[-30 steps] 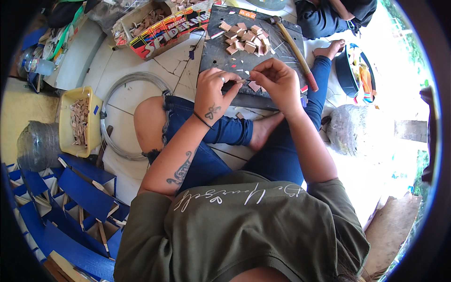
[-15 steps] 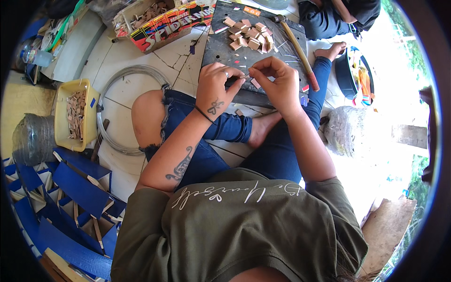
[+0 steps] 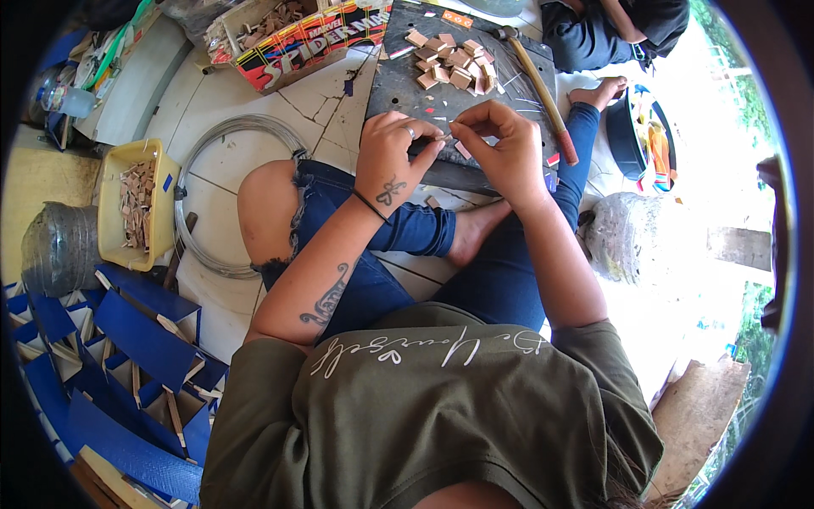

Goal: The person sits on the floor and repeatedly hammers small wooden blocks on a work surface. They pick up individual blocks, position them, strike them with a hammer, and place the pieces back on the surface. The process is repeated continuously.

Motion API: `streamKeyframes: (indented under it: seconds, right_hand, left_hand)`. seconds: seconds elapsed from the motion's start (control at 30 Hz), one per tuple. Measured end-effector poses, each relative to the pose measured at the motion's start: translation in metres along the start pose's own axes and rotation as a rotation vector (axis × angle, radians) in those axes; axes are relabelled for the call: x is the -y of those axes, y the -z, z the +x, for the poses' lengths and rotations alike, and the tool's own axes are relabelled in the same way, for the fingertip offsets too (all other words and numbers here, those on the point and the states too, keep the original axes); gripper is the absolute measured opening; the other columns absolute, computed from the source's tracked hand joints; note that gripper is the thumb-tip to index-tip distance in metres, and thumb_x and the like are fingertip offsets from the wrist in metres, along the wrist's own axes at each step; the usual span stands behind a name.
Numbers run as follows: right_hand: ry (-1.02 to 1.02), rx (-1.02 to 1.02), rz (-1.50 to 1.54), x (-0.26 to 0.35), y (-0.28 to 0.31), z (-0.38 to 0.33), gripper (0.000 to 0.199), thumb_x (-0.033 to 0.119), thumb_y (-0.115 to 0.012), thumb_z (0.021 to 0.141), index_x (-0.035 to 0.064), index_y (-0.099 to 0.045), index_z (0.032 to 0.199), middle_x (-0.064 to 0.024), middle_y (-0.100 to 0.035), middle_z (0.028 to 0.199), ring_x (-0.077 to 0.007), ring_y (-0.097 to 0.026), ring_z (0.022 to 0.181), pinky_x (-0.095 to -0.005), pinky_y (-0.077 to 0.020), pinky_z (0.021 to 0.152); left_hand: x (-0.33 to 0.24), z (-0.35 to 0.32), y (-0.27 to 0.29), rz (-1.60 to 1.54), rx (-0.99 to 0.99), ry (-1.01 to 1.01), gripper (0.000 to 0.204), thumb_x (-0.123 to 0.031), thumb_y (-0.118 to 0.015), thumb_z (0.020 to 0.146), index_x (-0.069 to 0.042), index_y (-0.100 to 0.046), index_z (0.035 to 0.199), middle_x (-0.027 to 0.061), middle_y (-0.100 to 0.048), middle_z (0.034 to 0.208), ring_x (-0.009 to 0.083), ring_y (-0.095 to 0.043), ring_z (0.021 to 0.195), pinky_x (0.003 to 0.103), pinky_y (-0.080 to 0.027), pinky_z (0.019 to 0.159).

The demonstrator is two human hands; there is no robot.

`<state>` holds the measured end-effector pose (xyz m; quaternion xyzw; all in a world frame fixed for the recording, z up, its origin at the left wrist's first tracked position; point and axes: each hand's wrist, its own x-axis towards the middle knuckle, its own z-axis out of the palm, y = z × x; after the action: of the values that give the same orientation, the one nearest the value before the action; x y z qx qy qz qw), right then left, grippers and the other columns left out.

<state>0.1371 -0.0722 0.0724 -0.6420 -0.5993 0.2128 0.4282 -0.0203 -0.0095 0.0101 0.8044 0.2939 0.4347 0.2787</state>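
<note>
Over the near edge of a dark board (image 3: 392, 81), my left hand (image 3: 392, 153) and my right hand (image 3: 509, 153) meet almost fingertip to fingertip. Both are closed in a pinch on something small and thin between them, too fine to name. Beyond my fingers, a loose heap of small wooden pieces (image 3: 459, 66) lies on the board. A single pinkish piece (image 3: 462, 150) is just below my right fingers. The hammer (image 3: 536, 81) rests along the board's right side, its head at the far end. Several thin wire lengths (image 3: 515, 89) lie between heap and hammer.
On the left floor are a wire coil (image 3: 188, 229), a yellow bin (image 3: 108, 204) of wood pieces and stacked blue slatted parts (image 3: 140, 331). A printed cardboard box (image 3: 309, 53) stands far left. Another person (image 3: 585, 38) sits far right, near a black tub (image 3: 619, 136).
Both hands keep the same pinch and have hardly moved. The view has shifted very slightly; the heap and hammer lie as before.
</note>
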Motion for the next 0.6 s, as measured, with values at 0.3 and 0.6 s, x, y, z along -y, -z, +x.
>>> streamKeyframes:
  seconds: [0.3,0.6]
  right_hand:
    - [0.121,0.027,-0.07,-0.002,-0.003,0.002,0.008,0.0,-0.072,0.081,-0.0025,-0.066,0.086,-0.0077,-0.07,0.081,-0.0132,-0.07,0.078,-0.027,-0.0555,0.074]
    - [-0.052,-0.006,-0.054,-0.013,0.014,0.01,0.016,0.012,-0.072,0.084,-0.0026,-0.068,0.088,-0.0091,-0.071,0.082,-0.0148,-0.07,0.079,-0.0287,-0.054,0.074]
  left_hand:
    - [-0.001,0.0,-0.001,0.013,0.002,0.025,0.008,-0.016,-0.074,0.077,-0.011,-0.069,0.08,0.0028,-0.067,0.078,0.0248,-0.06,0.081,0.04,-0.043,0.083]
    - [-0.003,0.009,-0.005,-0.085,0.018,-0.041,0.008,-0.011,-0.072,0.078,-0.005,-0.066,0.077,0.0086,-0.065,0.081,0.0295,-0.061,0.081,0.041,-0.047,0.074]
